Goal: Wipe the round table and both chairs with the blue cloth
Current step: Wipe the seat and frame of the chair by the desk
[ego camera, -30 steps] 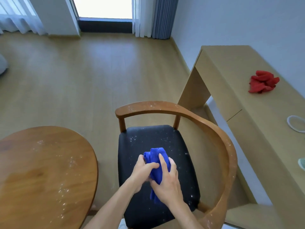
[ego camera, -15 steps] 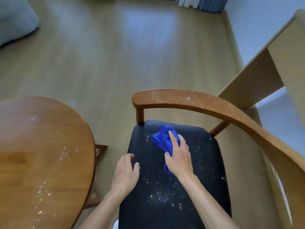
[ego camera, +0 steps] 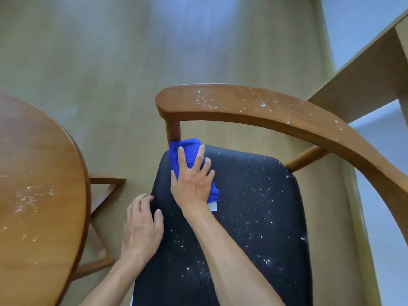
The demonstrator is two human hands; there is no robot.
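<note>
A wooden chair with a black seat (ego camera: 254, 217) speckled with white crumbs stands in front of me. Its curved wooden backrest (ego camera: 254, 107) also carries crumbs. My right hand (ego camera: 192, 180) presses the blue cloth (ego camera: 187, 149) flat on the seat's far left corner, fingers spread and straight, close to the backrest post. My left hand (ego camera: 141, 226) rests on the seat's left edge with fingers loosely bent, holding nothing. The round wooden table (ego camera: 37, 195) at the left has white crumbs on its top.
A light wooden desk (ego camera: 364, 71) stands at the upper right, close behind the chair's backrest. The table's wooden legs (ego camera: 103, 195) show between table and chair. Wood floor (ego camera: 110, 51) stretches beyond.
My right hand has pushed the blue cloth from mid-seat to the far left corner. My left hand let go of the cloth a second ago and now rests on the seat edge. The view has tilted down.
</note>
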